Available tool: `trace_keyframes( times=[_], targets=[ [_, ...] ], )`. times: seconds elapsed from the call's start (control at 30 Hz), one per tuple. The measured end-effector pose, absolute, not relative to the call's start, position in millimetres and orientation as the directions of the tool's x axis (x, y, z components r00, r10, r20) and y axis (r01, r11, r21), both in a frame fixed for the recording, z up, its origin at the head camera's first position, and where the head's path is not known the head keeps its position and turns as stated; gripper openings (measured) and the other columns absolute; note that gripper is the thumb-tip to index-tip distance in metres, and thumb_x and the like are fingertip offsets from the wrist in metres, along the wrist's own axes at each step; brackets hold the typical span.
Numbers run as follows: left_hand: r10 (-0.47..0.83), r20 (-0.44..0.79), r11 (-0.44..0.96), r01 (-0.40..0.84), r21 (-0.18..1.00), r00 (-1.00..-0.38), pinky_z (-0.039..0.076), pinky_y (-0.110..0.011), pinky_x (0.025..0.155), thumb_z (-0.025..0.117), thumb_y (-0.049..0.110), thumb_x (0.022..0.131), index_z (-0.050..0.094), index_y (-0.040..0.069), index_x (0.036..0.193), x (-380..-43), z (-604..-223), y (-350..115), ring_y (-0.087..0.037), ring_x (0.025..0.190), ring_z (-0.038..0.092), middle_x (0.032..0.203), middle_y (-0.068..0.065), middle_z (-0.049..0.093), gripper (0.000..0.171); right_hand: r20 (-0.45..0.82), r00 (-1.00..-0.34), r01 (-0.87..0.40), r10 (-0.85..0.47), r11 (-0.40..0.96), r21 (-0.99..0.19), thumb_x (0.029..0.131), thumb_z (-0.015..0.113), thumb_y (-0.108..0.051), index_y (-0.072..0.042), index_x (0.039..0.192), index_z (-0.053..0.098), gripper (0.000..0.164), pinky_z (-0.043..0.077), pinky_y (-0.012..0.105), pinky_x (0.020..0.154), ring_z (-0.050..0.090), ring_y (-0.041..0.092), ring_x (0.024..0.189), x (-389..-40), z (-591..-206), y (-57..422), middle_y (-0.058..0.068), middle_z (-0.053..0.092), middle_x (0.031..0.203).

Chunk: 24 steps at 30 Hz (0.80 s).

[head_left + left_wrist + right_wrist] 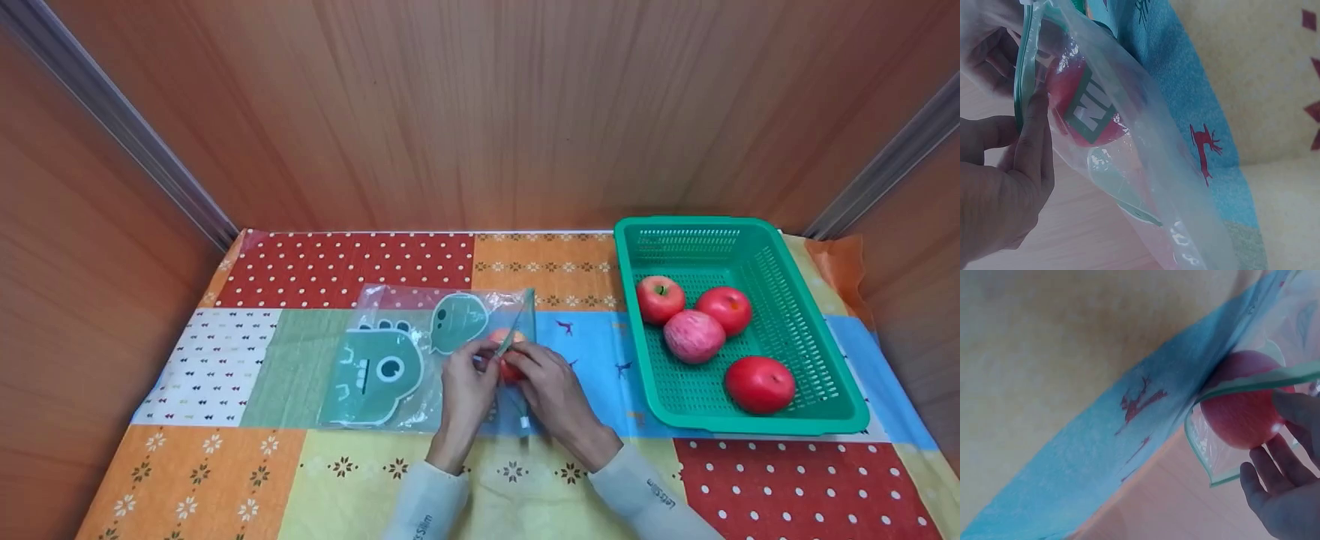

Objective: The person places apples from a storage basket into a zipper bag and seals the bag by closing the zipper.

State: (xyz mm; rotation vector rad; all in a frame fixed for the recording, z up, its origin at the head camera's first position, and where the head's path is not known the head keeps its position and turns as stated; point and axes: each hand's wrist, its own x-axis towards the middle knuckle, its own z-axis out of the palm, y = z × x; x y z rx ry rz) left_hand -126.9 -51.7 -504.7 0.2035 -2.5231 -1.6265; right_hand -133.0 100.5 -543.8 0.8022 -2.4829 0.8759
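A clear zip bag [409, 315] with green dinosaur prints lies flat on the cloth, its green-edged mouth toward the right. My left hand [471, 382] pinches the green zip edge [1026, 67] between thumb and fingers. A red apple [1247, 399] sits just inside the mouth, the upper rim crossing it; in the left wrist view the apple [1086, 104] shows through the plastic behind a printed label. My right hand [553, 386] is at the mouth, its thumb [1297, 408] and fingers [1272, 467] on the apple's near side. The hands partly hide the apple in the head view.
A green plastic basket [757, 429] stands to the right with several red fruits [694, 337] in it. Under everything is a patchwork cloth [225, 480]. Wooden panels [450, 112] wall the table at the back and sides.
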Motion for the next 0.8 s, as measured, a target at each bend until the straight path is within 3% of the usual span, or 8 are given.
trace_keyframes(
  times=[0.33,0.8],
  targets=[
    [-0.175,0.069,0.393,-0.005,0.92,-0.982,0.053,-0.022,0.056,0.071,-0.007,0.092,0.078,0.001,0.107,-126,-509,-53,-0.016,0.07,0.065,0.094,-0.009,0.074,0.018,0.449,-0.803,-0.583,-0.393,0.677,-0.449,0.083,0.087,0.001,-0.006,0.128,0.073,0.047,0.053,0.053,0.107,0.065,0.036,0.127,-118,-541,112,0.017,0.066,0.139],
    [-0.185,0.048,0.372,-0.024,0.928,-0.982,0.053,-0.021,0.059,0.07,-0.006,0.093,0.077,0.0,0.108,-125,-508,-53,-0.019,0.075,0.066,0.095,-0.009,0.074,0.018,0.375,-0.865,-0.481,-0.332,0.759,-0.438,0.081,0.091,-0.005,-0.01,0.126,0.074,0.049,0.052,0.058,0.107,0.063,0.036,0.128,-100,-511,142,0.012,0.065,0.141]
  ],
)
